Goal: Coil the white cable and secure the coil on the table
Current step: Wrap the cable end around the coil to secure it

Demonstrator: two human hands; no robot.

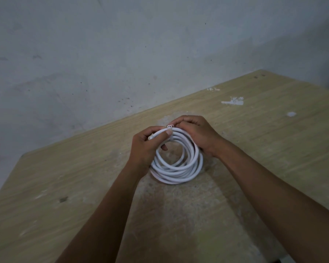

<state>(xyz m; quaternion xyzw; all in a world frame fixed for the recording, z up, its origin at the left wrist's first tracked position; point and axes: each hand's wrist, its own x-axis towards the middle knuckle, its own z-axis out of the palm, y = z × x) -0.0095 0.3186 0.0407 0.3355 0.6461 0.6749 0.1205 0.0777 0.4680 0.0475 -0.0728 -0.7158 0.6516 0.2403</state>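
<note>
The white cable [177, 164], wound into a multi-loop coil, is sitting near the middle of the desk [264, 141], its far edge raised between both hands. A small white tie [169, 130] is crossing the loops there. The left hand [150, 145] is closing its grip around the coil's left side, thumb on top; the right hand [196, 133] is pinching at the tie.
</note>
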